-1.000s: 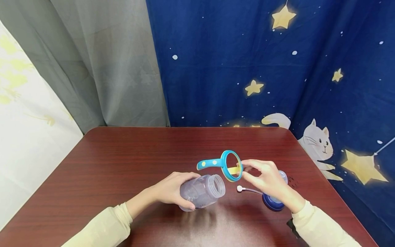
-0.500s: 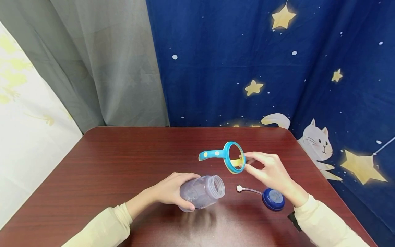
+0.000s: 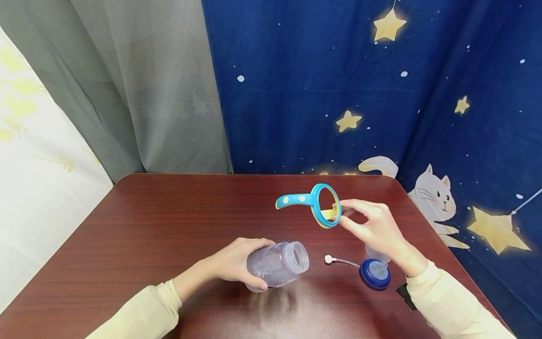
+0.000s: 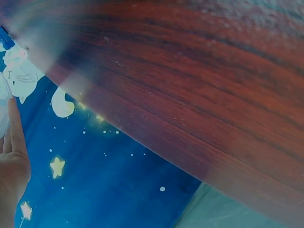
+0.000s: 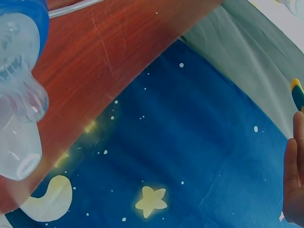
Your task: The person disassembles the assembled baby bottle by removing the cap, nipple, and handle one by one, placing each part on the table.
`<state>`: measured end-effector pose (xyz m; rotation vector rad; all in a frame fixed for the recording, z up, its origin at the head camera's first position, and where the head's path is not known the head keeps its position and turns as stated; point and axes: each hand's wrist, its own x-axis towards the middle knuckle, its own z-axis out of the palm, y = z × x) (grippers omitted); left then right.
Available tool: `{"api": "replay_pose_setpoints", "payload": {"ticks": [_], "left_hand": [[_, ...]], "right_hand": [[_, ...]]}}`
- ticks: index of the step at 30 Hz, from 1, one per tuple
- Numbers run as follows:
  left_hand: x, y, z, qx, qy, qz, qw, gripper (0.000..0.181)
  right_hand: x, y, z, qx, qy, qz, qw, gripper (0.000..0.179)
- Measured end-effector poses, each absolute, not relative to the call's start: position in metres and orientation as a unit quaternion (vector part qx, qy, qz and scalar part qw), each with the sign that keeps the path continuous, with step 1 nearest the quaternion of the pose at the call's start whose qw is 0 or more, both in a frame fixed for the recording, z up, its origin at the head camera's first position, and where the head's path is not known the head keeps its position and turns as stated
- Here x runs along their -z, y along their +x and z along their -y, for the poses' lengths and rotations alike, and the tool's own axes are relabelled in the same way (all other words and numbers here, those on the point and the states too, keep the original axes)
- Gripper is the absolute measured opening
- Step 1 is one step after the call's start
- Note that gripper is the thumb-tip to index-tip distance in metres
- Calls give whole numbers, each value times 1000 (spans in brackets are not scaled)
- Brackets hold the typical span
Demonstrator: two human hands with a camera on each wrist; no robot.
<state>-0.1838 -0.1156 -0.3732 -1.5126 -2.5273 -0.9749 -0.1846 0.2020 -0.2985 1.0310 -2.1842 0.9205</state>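
"What was largest?"

"The blue curtain [image 3: 296, 94], softly folded and star-printed, then the table [image 3: 203, 207], glossy red-brown wood grain."

"And the bottle [image 3: 271, 266]?"

"Tilted low over the table, mouth to the right; I couldn't tell whether it touched. The left hand [image 3: 239, 259] curled thumb and fingers round its body."

"A good place?"

"I thought so. The smooth, see-through plastic looked light, perhaps slippery, so the broad body suited a hold better than the ridged neck."

"The ring [image 3: 316, 202]?"

"Raised beyond the bottle, well clear of it. The right hand [image 3: 374, 228] pinched its near side between thumb and fingers; the exact spot was hidden. Blue and yellow, dotted, with curved handles; probably light and fairly stiff, easiest taken by a handle."

"Anything smaller?"

"The round blue lid [image 3: 374, 278] on the table below that hand, a clear, soft-looking teat [image 5: 33, 104] on it, and a thin, bendy tube [image 3: 347, 261] ending in a white knob [image 3: 328, 259]."
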Motion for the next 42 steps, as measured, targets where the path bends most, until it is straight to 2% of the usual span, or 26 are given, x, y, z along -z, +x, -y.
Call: {"api": "replay_pose_setpoints", "payload": {"ticks": [14, 42], "left_hand": [[374, -185, 115, 314, -493, 811, 22, 72], [373, -184, 113, 314, -493, 811, 16, 70]], "right_hand": [[285, -194, -202, -326, 370, 804, 332, 37], [289, -209, -198, -329, 348, 813, 331, 31]]}}
